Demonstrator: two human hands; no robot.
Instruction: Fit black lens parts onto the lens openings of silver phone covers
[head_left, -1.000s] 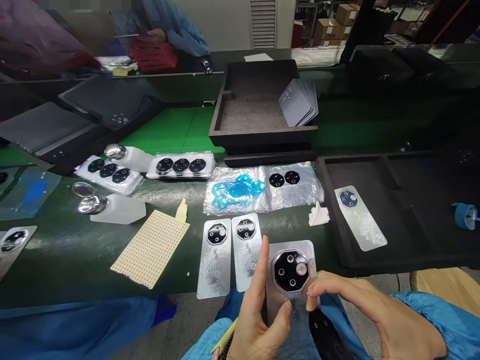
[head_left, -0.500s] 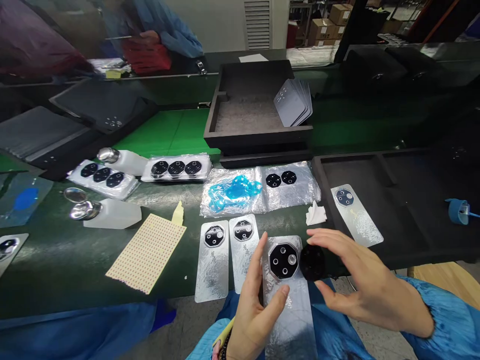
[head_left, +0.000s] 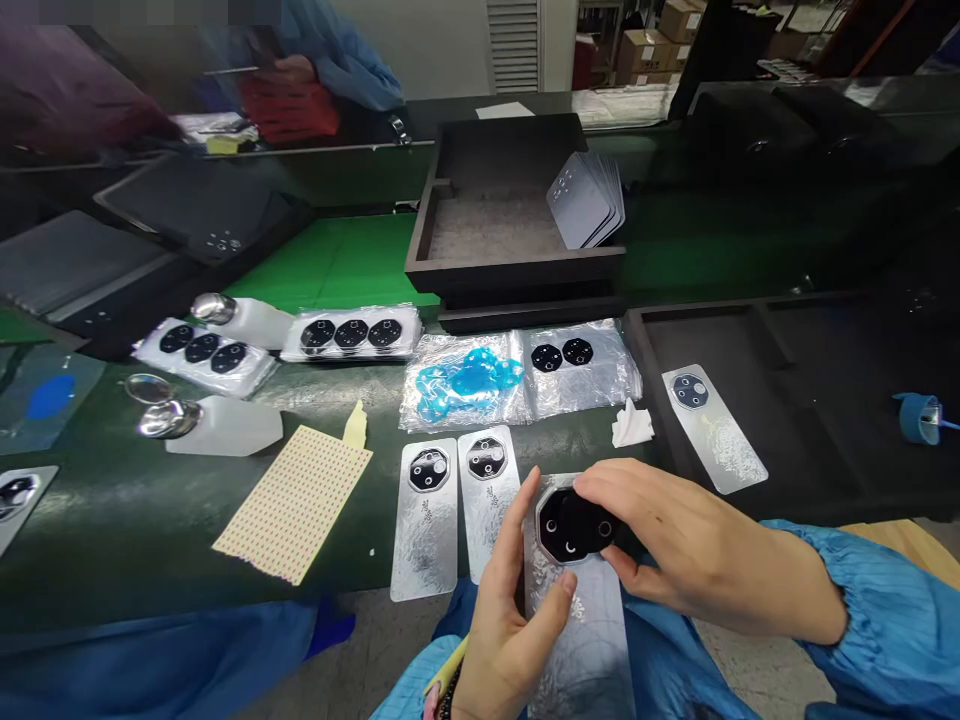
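My left hand (head_left: 510,620) grips a silver phone back cover (head_left: 581,625) by its left edge, thumb on the face. My right hand (head_left: 675,550) holds a black octagonal lens piece (head_left: 576,524) with its fingertips, right over the cover's camera area at the top. Two more silver back covers (head_left: 426,518) (head_left: 491,495) with black camera modules lie side by side on the green table just left of my hands. A yellow strip shows at my left wrist.
A sheet of small yellow stickers (head_left: 296,500) lies left. Clear bags hold black lens pieces (head_left: 577,365) (head_left: 351,334) (head_left: 201,350) and blue film (head_left: 465,380). A white wipe (head_left: 631,426), black trays (head_left: 517,215) (head_left: 810,420) with covers, white bottles (head_left: 217,425). Another person sits across.
My right hand lifted away to the right with a black lens piece, then came back and now sets it over the camera area of the held cover.
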